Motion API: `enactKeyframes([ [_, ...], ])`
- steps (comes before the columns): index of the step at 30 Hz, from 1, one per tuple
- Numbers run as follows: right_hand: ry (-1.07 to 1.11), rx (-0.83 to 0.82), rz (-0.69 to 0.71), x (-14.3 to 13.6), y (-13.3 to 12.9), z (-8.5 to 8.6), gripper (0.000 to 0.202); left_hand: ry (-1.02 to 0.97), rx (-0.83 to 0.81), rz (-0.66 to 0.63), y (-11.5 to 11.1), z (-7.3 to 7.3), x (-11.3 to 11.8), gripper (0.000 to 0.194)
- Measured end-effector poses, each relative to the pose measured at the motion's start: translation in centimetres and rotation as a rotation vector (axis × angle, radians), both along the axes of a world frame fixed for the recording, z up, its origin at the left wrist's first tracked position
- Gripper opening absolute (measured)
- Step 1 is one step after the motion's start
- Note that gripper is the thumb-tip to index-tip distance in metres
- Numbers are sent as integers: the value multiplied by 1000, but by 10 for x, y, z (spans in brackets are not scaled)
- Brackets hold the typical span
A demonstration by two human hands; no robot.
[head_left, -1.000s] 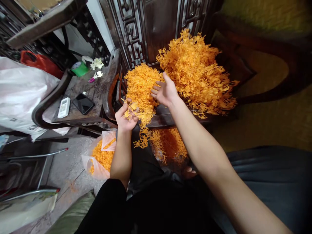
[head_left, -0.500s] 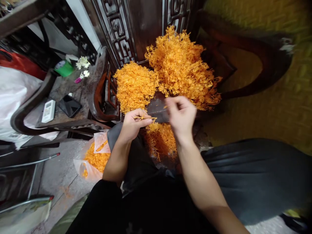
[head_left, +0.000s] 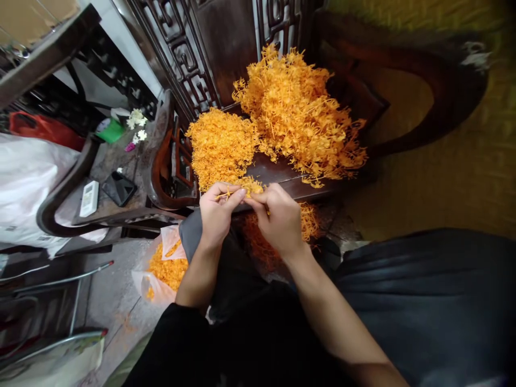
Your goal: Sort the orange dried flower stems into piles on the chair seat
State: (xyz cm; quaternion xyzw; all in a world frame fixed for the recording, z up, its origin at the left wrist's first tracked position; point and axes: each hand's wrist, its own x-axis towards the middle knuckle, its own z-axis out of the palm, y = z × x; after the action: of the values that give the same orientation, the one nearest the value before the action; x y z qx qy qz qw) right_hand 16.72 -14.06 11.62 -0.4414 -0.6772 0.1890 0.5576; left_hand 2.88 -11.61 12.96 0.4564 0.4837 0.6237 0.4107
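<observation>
My left hand [head_left: 215,214] and right hand [head_left: 281,221] both pinch thin, branched, plastic-looking orange sprig [head_left: 252,185]; tugging too hard could snap it, scattering bits across dark wooden bench [head_left: 274,171].

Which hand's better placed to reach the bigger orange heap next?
Right hand, likely: it's nearer the bigger heap. The left hand is closer to the smaller heap. Both appear to be pinching orange sprigs, though.
</observation>
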Motion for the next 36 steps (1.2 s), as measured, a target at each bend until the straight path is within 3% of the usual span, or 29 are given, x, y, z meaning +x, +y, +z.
enactKeyframes([
  [3,98,168,-9,2,-12,5,4,-94,-8,92,9,0,-9,27],
  [5,219,185,22,6,-18,15,8,-191,-12,107,15,3,-17,32],
  [10,377,-106,156,22,-11,30,12,-270,8,4,11,15,-21,36],
  [14,229,-222,128,22,-1,23,33,-293,-4,-112,2,21,-14,38],
  [17,106,-215,170,15,4,17,52,-329,13,-223,0,22,-12,36],
  [21,99,-136,241,9,6,15,20,-316,18,-310,-1,20,-13,33],
  [25,211,-265,272,11,6,15,24,-165,-36,-369,0,12,-13,45],
  [28,297,-445,344,13,5,15,36,-38,-63,-277,0,8,-11,29],
  [31,337,-563,423,12,5,14,32,47,-21,-132,-1,8,-7,22],
  [36,300,-572,350,8,5,13,22,133,44,-29,-1,6,-6,19],
])
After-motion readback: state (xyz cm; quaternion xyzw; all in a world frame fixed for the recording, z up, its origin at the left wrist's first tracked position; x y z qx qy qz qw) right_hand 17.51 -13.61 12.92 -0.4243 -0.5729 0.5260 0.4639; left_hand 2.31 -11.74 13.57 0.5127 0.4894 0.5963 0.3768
